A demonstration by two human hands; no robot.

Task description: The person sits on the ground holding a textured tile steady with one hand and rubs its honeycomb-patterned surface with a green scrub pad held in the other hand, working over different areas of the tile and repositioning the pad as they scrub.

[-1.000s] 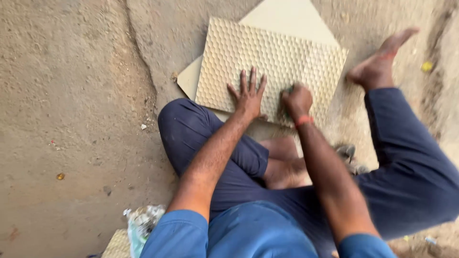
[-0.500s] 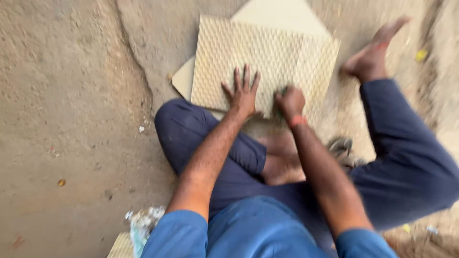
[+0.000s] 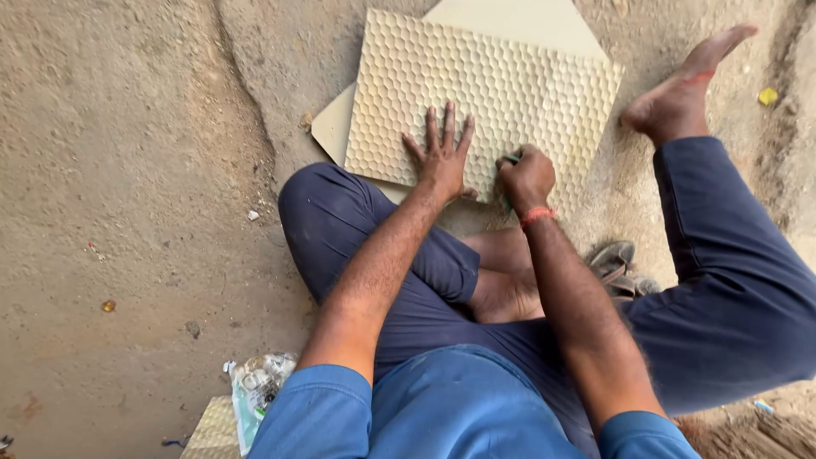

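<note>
A beige tile with a raised honeycomb pattern lies on the sandy ground in front of me, on top of a plain beige tile. My left hand is pressed flat on the patterned tile near its close edge, fingers spread. Just to its right, my right hand is closed in a fist around a thin dark tool whose tip meets the tile's near edge. An orange band circles that wrist. I sit on the ground, legs in dark blue trousers.
My bare right foot rests beside the tile's right edge. A sandal lies under my right forearm. A crumpled plastic wrapper and a corner of another patterned tile sit at lower left. Small debris dots the dirt.
The view has shifted slightly. Both hands stay at the tile's near edge, the left flat and the right gripping the tool, with little movement.
</note>
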